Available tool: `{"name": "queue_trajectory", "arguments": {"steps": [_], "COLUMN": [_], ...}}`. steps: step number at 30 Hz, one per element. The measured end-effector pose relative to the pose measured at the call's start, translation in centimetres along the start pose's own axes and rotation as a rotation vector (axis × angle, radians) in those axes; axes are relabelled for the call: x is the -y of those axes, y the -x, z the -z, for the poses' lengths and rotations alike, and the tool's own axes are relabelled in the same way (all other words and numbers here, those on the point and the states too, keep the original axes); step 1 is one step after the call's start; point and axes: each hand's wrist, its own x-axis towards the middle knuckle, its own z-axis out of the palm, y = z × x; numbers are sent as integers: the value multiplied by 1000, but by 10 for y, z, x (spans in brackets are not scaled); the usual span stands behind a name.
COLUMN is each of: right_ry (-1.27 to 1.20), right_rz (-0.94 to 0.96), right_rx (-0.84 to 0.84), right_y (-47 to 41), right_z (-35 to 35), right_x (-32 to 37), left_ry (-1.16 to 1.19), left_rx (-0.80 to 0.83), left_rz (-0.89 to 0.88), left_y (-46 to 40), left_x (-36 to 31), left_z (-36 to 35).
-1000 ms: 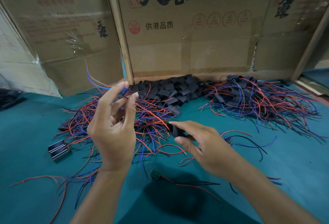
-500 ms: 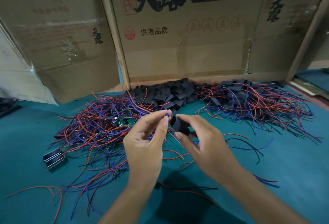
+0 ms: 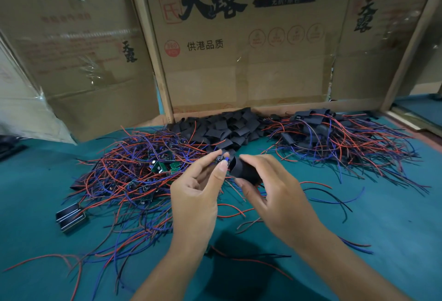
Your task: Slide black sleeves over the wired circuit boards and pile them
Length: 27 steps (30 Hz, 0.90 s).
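At the far left I am seeing a small metal part lying on the green desk, at the edge of a tangle of red, blue and black wires. That tangle is the pile of bare boards, with green boards showing among the wires near its middle.

Just right of it, my left hand is pinching a small board between thumb and fingers, fingers curled, holding it above the desk. The board is sitting right at the mouth of a black sleeve, touching or nearly touching it; I cannot tell whether it has entered.

My right hand is gripping that sleeve, thumb below and curled fingers over it.

Behind both hands, a heap of loose sleeves is lying against the foot of a cardboard box printed with Chinese characters.

Further right, a pile of sleeved boards is spreading its wires over the desk. A few stray wires are lying near my right hand.
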Motion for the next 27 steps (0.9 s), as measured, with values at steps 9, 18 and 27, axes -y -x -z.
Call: {"name": "queue_trajectory", "arguments": {"steps": [9,18,27], "right_ry": [8,31,81], "right_rz": [6,21,-34], "right_rx": [36,21,64], "right_y": [-1,-1,-3], "right_z": [2,1,5], "right_x": [0,-1,-3], "left_ry": [-43,-9,-246], "left_rx": [28,50,87], "left_rz": [-18,48,-45], "left_y": [2,1,7], "left_x": [3,6,6], "left_z": [-1,-1,-4]}}
